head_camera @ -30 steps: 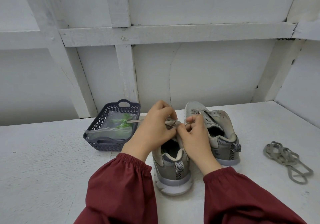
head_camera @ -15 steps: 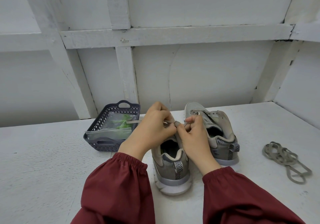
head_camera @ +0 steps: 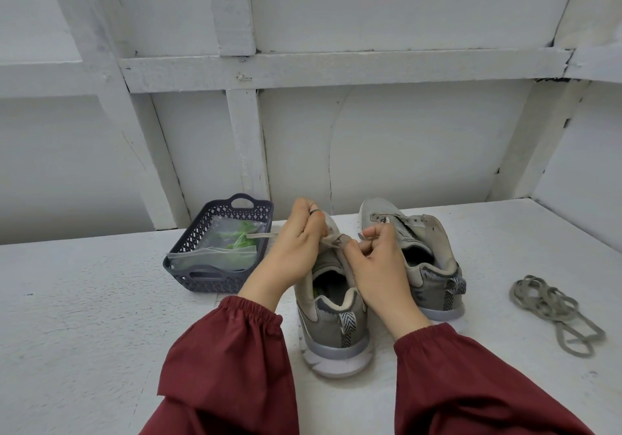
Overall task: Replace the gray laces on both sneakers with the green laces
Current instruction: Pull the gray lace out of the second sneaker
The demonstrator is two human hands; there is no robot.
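Unlacing in hand: left hand (head_camera: 296, 242) and right hand (head_camera: 377, 261) both pinch the gray lace (head_camera: 331, 241) over the near sneaker (head_camera: 333, 328). Next, likely drawing it free of the eyelets; green laces (head_camera: 240, 240) lie bagged in the basket (head_camera: 202, 278).

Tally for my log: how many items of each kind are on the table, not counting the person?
Sneakers: 2
Gray laces: 2, one loose, one pinched in the hands, its end over the basket
Basket: 1
Bag with green laces: 1
Total: 6
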